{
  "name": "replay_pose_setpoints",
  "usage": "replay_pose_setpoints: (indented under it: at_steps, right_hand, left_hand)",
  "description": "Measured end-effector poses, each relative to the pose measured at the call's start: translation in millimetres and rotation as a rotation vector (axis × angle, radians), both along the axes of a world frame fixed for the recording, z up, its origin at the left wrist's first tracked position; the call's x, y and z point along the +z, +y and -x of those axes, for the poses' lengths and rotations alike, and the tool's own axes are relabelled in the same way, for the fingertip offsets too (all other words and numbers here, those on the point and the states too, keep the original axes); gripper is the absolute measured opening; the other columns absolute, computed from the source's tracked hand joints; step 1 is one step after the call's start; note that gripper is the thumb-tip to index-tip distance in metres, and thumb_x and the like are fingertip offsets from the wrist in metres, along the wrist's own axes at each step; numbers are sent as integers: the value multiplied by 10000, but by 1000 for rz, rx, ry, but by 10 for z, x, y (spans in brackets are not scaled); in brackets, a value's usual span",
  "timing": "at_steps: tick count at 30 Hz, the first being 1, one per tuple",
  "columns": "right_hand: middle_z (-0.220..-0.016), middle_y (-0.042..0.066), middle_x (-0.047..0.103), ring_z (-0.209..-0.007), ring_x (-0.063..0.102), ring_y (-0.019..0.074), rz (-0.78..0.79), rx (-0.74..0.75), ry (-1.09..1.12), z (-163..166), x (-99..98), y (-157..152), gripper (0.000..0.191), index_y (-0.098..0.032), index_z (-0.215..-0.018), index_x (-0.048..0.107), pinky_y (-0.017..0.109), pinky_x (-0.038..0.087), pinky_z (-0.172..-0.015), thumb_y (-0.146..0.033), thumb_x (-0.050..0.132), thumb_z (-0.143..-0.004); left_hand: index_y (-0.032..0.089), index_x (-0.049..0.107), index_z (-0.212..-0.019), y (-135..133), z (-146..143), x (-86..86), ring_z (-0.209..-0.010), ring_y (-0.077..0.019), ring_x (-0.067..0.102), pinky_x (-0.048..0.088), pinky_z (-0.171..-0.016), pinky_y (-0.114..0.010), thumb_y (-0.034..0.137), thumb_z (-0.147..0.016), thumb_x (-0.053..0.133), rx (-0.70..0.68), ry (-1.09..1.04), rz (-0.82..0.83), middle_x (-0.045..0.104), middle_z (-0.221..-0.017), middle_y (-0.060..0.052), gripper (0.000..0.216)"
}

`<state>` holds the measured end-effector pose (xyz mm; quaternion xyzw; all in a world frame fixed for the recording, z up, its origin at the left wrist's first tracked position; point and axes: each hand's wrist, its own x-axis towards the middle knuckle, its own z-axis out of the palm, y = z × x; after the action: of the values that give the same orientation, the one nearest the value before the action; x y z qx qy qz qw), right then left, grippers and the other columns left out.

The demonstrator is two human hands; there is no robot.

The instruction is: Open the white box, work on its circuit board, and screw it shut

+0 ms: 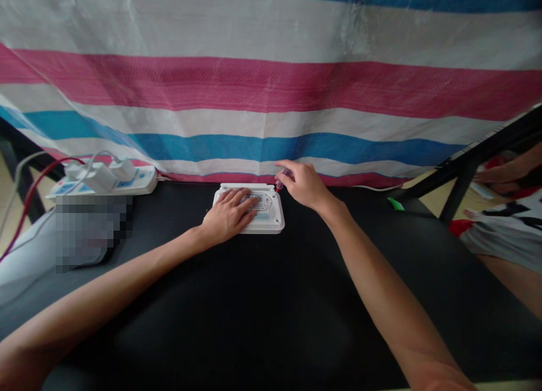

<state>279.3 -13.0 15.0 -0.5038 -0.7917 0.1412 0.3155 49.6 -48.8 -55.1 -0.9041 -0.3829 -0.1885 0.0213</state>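
Observation:
A white plastic box with vent slots and a label, which looks like a router (273,224), lies flat on the black table. My left hand (228,213) rests across its left half, fingers spread and lying flat on the surface. At the box's far right corner, my right hand (302,183) is closed around a small screwdriver (280,180) with a clear, purplish handle. Its tip points down at that corner; whether it touches a screw is too small to tell. My fingers hide part of the handle.
A white power strip (146,179) with plugs and cables stands at the left, beside a blurred-out object (91,230). A green scrap (395,204) lies on the black table (262,312) at right. Striped sheeting (271,86) hangs behind. Another person (508,244) is at the far right.

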Motion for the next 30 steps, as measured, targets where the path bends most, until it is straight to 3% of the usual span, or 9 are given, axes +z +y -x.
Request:
replay_pose_setpoints:
  at_steps: [5,23,30]
  right_hand:
    - [-921,88,761,-859,695,238,-55,-24,-158,26,88,-62,175,-175,-965,730,331,489,-824,-149,598,-854]
    - [-865,96,762,-806,681,249,-161,-108,-379,78,72,-79,186,-165,-894,723,330,420,-757,-161,539,-868]
    - [-845,121,748,-777,668,265,-211,-218,-440,123,-3,-72,221,-160,-892,696,343,397,-713,-200,480,-915]
  left_hand:
    - [203,552,-1363,3,6,-4,-1280,-305,498,355,-1099,-485,415,-1028,373,5,14,6,523,-1414,-133,436]
    - [195,562,-1356,-1,-6,-7,-1274,-298,509,372,-1093,-478,402,-1028,380,13,36,-23,536,-1409,-130,429]
    - [192,553,-1370,-1,-4,-15,-1277,-304,506,369,-1094,-477,410,-1028,377,18,38,-23,530,-1413,-131,442]
